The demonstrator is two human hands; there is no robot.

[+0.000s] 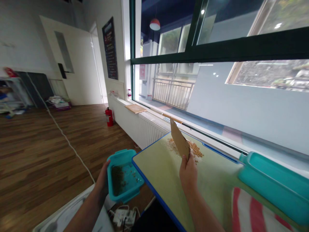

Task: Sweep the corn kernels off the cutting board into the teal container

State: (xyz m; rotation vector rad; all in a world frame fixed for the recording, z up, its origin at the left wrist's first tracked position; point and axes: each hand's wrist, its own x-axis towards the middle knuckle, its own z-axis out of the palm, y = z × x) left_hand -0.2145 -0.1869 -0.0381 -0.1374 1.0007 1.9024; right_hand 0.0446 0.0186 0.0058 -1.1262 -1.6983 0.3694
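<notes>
My right hand [189,172] pinches the near end of a flat piece of cardboard [179,140], thumb on one face; the cardboard stands tilted above the table [156,164], reaching towards eleven o'clock from that hand. A small heap of tan grains [196,149] lies at one o'clock from the hand, just beside the cardboard, with a pale scatter [172,145] on the cardboard's other side. My left hand [103,178] grips the rim of a turquoise tub [131,167] at nine o'clock, beside the table's blue edge; I cannot tell how the fingers underneath are set. Dark bits [117,180] gather at the tub's left end, a few paler ones scattered nearby. A second turquoise tub [272,182] sits at three o'clock, and a red-and-white striped cloth [254,211] at four
</notes>
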